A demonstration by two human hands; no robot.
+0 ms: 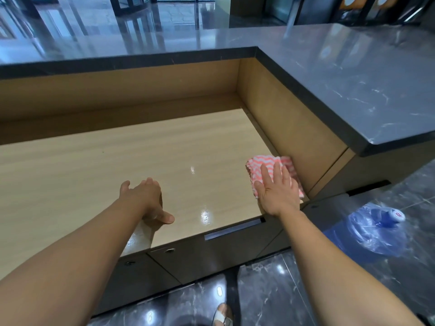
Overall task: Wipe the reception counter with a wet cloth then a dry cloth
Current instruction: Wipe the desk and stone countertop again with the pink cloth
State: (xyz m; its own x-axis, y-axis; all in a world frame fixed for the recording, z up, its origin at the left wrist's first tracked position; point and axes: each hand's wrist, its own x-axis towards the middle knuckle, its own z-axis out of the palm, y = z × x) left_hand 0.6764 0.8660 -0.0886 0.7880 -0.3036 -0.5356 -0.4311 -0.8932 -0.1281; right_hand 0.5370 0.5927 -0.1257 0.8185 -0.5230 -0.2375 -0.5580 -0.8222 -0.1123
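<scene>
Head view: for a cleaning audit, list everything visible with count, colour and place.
desk: one, light wood, centre
cloth: one, pink-and-white striped, right end of the desk
counter top: one, dark grey stone, raised behind and right
drawers: at least two, dark, under the desk
water bottle: one, blue, on the floor at right
sandal: one, pale, bottom edge
left hand: one, on the desk near its front
right hand: one, flat on the cloth

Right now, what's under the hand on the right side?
A pink-and-white zigzag cloth lies under the right hand, whose flat fingers press it onto the wooden counter. The hand covers the cloth's near part, and the cloth hides the wood beneath it.
</scene>
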